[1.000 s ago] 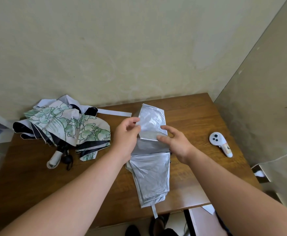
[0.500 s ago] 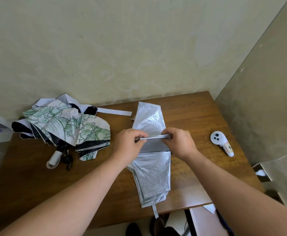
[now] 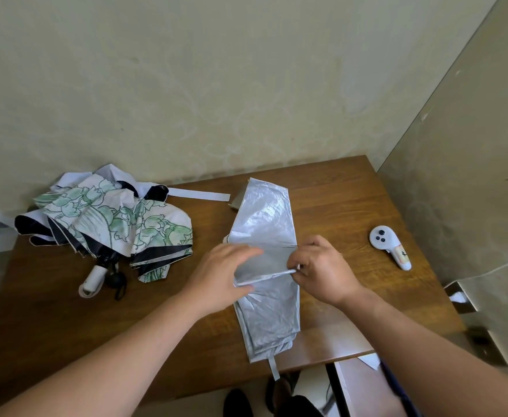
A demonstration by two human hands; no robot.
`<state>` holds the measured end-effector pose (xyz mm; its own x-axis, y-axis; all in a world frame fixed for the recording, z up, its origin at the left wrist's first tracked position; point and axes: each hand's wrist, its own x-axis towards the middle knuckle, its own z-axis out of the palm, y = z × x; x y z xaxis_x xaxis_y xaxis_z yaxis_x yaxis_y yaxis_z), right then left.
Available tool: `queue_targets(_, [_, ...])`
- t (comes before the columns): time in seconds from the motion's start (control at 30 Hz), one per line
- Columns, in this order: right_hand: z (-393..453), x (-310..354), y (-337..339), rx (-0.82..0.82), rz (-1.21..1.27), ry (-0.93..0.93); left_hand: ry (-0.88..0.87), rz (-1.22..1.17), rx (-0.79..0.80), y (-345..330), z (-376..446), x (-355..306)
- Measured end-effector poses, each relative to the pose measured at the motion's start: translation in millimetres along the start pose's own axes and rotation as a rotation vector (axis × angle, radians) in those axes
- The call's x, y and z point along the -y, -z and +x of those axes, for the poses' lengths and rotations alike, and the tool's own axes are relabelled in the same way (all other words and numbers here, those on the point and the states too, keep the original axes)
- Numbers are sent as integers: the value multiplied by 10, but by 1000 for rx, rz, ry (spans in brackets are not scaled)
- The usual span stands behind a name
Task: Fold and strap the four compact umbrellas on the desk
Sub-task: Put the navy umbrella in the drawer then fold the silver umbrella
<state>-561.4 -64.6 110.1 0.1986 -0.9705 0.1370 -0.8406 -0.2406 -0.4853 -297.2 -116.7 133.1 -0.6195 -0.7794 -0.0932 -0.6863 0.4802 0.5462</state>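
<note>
Here we fold the silver umbrella (image 3: 266,236) at mid-desk.
Our left hand (image 3: 221,276) pinches its folded edge, apparently, while our right hand (image 3: 322,270) grips the other end; the floral umbrella (image 3: 111,218) lies loose at ten o'clock, a white controller (image 3: 389,245) at three.

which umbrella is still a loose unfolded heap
The floral umbrella at the desk's left: its green-and-white canopy lies crumpled and spread, white handle sticking out. The silver umbrella is flattened into a strip, pinched by both the left hand and right hand.

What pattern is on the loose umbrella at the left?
Green leaves on white, black underside; head view.
</note>
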Motion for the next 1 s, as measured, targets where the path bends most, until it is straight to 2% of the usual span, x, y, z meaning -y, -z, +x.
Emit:
queue_targets(0.2, [-446, -121, -236, 179, -52, 69, -180, 173, 119, -396, -206, 123])
queue_targets(0.4, [-762, -191, -619, 275, -190, 77, -231, 201, 164, -750, -415, 272])
queue_targets(0.57, [-862, -132, -892, 376, -343, 96, -187, 308, 294, -1005, -497, 338])
queue_targets(0.7, [-928, -159, -1003, 475, -369, 135, -147, 340, 393, -1140, -533, 298])
queue_targets(0.9, [-1047, -181, -1051, 553, -388, 137, -109, 439, 459, -1214, -561, 217])
queue_targets(1.0, [-1126, -167, -1056, 519, -388, 170, -154, 424, 401, -1315, -533, 130])
